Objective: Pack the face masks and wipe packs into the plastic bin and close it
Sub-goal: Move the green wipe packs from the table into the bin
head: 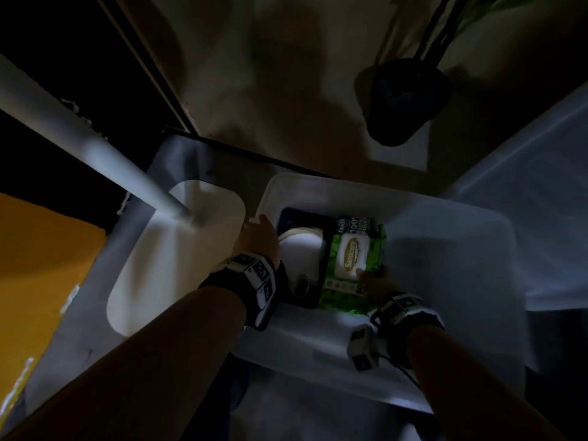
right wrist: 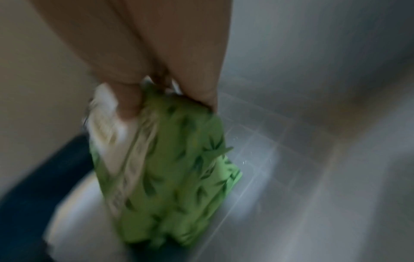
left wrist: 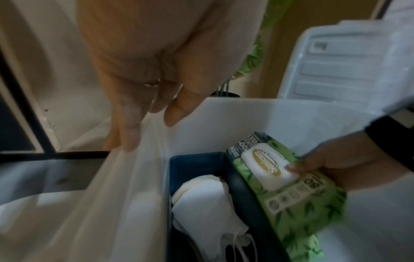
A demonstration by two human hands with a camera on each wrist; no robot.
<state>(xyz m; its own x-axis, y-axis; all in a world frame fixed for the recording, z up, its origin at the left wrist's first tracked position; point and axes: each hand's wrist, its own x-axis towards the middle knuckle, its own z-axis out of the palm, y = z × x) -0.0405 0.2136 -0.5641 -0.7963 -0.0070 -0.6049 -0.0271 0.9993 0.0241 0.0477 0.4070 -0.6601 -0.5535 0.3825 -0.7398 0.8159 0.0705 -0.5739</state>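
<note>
A clear plastic bin stands open below me. At its left end sits a dark blue tray with white face masks lying in it. My right hand grips a green wipe pack by its near end, thumb on the white flap, and holds it tilted against the tray's right side. In the right wrist view the green wipe pack hangs blurred from the right hand. My left hand holds the bin's left rim, thumb inside and fingers outside. The masks lie below it.
The bin's translucent lid leans at the right. A white stand base with a slanting pole sits just left of the bin. A dark plant pot stands beyond, and a yellow surface lies far left.
</note>
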